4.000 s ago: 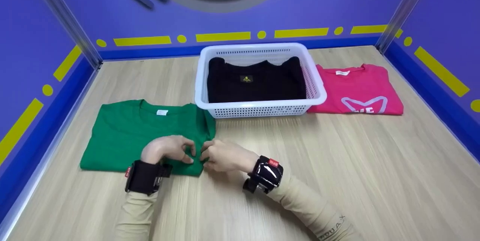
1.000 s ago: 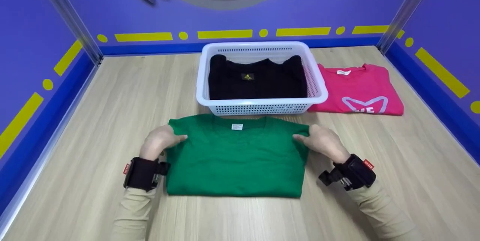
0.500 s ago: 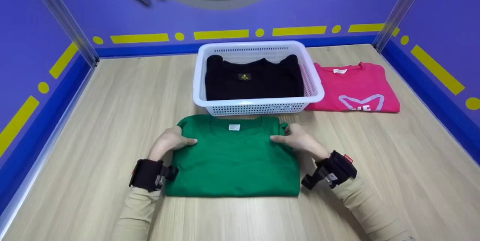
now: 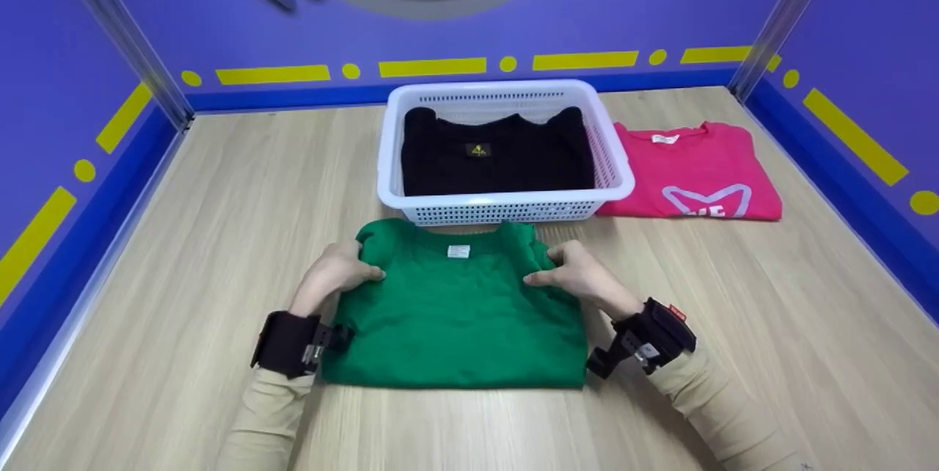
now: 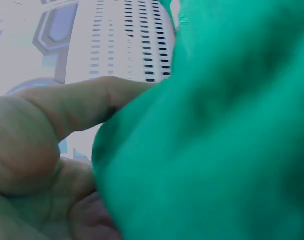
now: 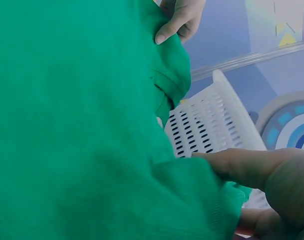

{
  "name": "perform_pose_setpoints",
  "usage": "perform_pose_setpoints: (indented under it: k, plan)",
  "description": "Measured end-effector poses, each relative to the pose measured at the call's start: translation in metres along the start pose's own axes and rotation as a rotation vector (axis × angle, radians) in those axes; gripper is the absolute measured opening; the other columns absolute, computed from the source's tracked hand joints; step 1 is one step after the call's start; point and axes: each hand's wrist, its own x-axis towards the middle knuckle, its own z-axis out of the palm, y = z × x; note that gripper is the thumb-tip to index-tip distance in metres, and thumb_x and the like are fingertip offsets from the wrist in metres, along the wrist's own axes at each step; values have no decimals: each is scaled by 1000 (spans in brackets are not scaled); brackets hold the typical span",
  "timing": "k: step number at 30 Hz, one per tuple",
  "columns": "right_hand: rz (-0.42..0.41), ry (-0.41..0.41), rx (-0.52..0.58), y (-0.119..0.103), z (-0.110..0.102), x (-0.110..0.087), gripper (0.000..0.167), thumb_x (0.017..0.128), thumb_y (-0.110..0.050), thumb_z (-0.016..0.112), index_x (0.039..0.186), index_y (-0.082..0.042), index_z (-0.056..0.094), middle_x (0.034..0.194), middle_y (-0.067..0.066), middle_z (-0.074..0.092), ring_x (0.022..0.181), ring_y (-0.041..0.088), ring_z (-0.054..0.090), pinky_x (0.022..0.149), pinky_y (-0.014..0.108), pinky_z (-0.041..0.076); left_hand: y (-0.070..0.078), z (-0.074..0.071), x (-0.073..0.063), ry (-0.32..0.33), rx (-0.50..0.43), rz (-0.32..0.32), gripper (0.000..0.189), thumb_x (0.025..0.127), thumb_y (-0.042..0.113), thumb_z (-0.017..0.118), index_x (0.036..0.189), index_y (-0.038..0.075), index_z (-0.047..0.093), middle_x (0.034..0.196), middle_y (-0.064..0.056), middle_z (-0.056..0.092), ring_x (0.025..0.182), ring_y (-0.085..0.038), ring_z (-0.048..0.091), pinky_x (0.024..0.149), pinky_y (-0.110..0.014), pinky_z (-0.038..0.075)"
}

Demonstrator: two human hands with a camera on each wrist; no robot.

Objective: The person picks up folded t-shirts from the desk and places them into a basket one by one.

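The left hand [image 4: 335, 274] and right hand [image 4: 585, 278] each pinch a shoulder of the green shirt [image 4: 458, 324], which lies between both grips on the desk [image 4: 183, 295]. It looks already folded, shoulders bunched, but is outside the white basket [image 4: 506, 199]. Just beyond the grips, that basket's near wall stands before a black shirt [image 4: 506, 172] inside; a pink shirt [image 4: 700, 166] lies beyond the right grip.

Purple walls [image 4: 645, 9], yellow dashes [image 4: 433, 67], metal posts [image 4: 783, 16], wood-grain tabletop [image 4: 220, 236]

Green shirt [image 4: 455, 324] (white label [image 4: 458, 252]); black shirt [image 4: 499, 170]; pink shirt [image 4: 689, 163], lilac print [image 4: 706, 200]; white basket [image 4: 506, 200]; purple wall [image 4: 623, 9], yellow dashes [image 4: 433, 67].
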Motion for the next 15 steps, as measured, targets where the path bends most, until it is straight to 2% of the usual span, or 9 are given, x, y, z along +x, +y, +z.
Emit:
perform_pose_setpoints:
  k: [4,6,9,12,15]
  plan:
    - [-2,-20,15,-8,-2,-6,22,71,-11,79,63,-10,58,55,-14,44,55,1,40,53,16,36,3,-5,-7,6,-52,20,69,85,14,66,138,-17,34,140,-34,40,127,-43,45,105,-49,41]
    - [-21,-34,8,-12,-3,-9,18,70,-11,79,66,-9,62,56,-15,47,56,1,41,52,16,35,6,-8,-11,12,-45,36,66,83,14,68,135,-15,40,137,-32,45,123,-40,49,102,-47,43]
    - [-59,-55,-11,-18,-7,-14,19,69,-11,80,68,-4,63,56,-14,46,56,0,39,53,16,33,11,-11,-18,27,-27,77,47,79,15,73,116,-9,56,115,-23,59,102,-30,57,89,-38,49]
    - [-93,-81,-11,-24,-13,-19,20,69,-11,81,75,2,67,60,-13,54,58,-1,44,55,16,38,15,-15,-26,28,-17,129,30,76,14,75,97,-2,60,93,-10,60,85,-20,54,75,-29,46]
    - [-129,-110,-3,-30,-19,-24,23,71,-11,81,83,4,70,66,-6,63,61,-2,50,59,16,43,18,-20,-34,16,-13,165,26,75,15,75,92,1,60,89,-7,60,82,-18,55,72,-26,45]
